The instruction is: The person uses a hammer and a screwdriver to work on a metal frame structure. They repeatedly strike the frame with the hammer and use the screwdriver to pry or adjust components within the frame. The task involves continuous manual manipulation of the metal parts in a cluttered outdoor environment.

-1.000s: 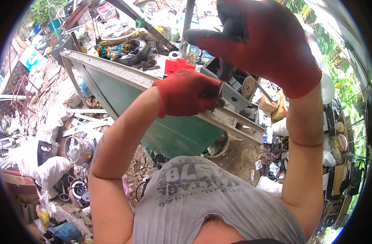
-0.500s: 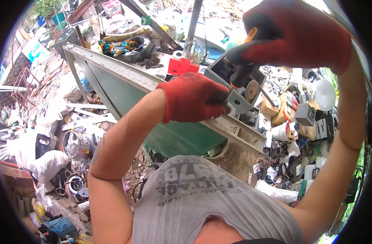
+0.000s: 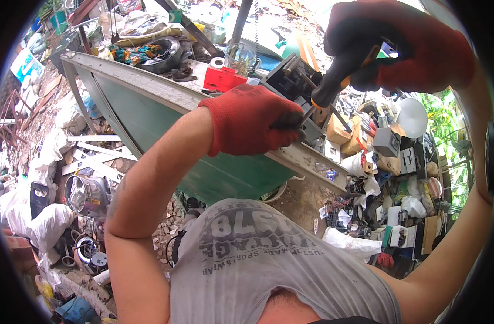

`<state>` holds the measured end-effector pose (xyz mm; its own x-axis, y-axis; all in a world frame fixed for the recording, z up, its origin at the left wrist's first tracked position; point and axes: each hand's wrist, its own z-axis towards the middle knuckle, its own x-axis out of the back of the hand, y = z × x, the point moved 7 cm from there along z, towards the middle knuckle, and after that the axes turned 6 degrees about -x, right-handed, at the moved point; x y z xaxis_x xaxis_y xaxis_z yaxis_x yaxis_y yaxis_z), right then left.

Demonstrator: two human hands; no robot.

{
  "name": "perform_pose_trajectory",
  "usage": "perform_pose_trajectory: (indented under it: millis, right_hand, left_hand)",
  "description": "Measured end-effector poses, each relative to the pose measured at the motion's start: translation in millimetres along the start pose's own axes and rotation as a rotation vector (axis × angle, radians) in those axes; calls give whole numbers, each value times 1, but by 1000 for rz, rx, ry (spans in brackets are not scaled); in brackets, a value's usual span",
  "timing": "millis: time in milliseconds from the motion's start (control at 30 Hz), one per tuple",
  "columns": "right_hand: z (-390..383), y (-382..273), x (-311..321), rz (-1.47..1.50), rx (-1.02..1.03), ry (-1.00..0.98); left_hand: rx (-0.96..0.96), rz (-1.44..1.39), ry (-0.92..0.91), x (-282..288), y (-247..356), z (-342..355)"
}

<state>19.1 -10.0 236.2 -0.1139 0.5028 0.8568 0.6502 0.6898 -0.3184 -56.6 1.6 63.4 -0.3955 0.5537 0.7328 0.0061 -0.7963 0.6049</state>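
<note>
Your right hand (image 3: pixel 403 51), clenched around the black-handled tool (image 3: pixel 341 70), has dropped from its raised position to the grey metal part (image 3: pixel 298 81) at the green table's (image 3: pixel 166 94) near edge, which your left hand (image 3: pixel 252 119) grips firmly.

Red knit gloves on both hands: left glove (image 3: pixel 249 125) dirt-darkened at the fingertips, with a ribbed cuff ending at the wrist; right glove (image 3: pixel 406 51) blackened across palm and fingers. Forearms bare from the cuffs down. Below the left glove, a grey sleeveless shirt (image 3: pixel 268 264), faded and smudged, cut wide at the armholes, with worn dark print across the chest. Neckline loose and stretched at the shirt's lower middle.
</note>
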Motion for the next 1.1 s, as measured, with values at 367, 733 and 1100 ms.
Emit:
perform_pose_trajectory:
  millis: [367,733,1100]
  right_hand:
    - [16,-15,8,-267,-792,-190]
    - [7,-1,0,-49,-199,-75]
    - [6,-49,-2,-384,-931,-95]
  left_hand:
    - [56,10,-37,-1,-6,5]
    - [-7,-11,117,-1,-7,-4]
    - [-29,-24,26,-3,4,1]
